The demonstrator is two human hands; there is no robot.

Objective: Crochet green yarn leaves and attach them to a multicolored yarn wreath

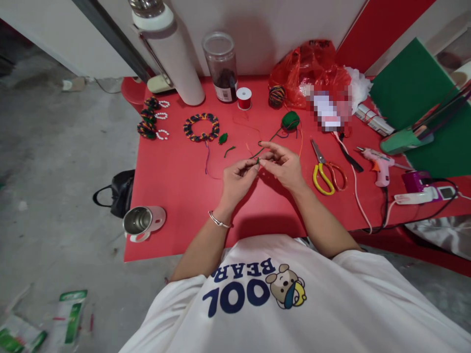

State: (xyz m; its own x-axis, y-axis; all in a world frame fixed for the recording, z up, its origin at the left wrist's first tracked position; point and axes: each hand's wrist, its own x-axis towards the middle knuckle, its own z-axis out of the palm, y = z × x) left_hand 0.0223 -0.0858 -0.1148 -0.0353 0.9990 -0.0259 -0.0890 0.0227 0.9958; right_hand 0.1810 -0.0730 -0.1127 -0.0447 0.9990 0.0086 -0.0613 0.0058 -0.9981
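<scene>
Above the red table, my two hands meet at a small piece of green yarn work. My left hand pinches it between thumb and fingers. On the other side my right hand closes thumb and a finger on the same piece, its index finger stretched forward near a loop of green yarn. That yarn leads back to a green yarn ball. Whether a thin tool sits between the fingers I cannot tell. Beyond my left hand lie a small green leaf-shaped piece and a short green strand.
A multicoloured braided ring lies left of centre. Scissors and a pink glue gun are to the right. Behind stand a white flask, a clear jar and a red thread spool. A metal mug stands near the left edge.
</scene>
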